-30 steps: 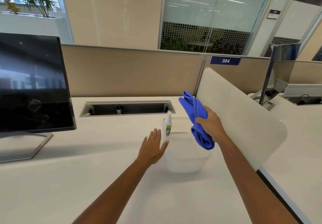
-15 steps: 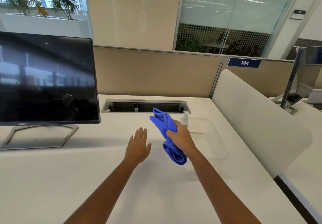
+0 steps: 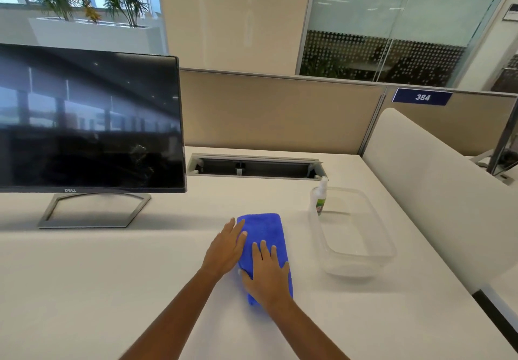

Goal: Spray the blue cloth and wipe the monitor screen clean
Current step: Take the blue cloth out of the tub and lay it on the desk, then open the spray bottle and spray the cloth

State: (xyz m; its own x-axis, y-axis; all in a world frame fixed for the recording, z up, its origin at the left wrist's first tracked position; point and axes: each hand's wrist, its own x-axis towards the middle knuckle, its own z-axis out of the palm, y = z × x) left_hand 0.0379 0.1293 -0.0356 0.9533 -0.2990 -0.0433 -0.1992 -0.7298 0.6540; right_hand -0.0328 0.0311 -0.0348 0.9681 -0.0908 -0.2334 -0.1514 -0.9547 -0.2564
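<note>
White desk [image 3: 112, 289]. Folded blue cloth [image 3: 263, 229] lies flat on it; our left hand [image 3: 224, 250] is at its edge, our right hand [image 3: 269, 272] on top. Clear tub [image 3: 353, 268] just right of our hands; monitor stand [image 3: 84, 224] well left, beyond.

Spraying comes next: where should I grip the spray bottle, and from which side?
Grip the spray bottle by its labelled body, below the nozzle, reaching down from above: it stands upright in the clear tub's far left corner, and the tub wall likely blocks a sideways approach.

Left hand [image 3: 225, 247] and right hand [image 3: 267, 271] lie flat, fingers [image 3: 263, 249] straight.
</note>
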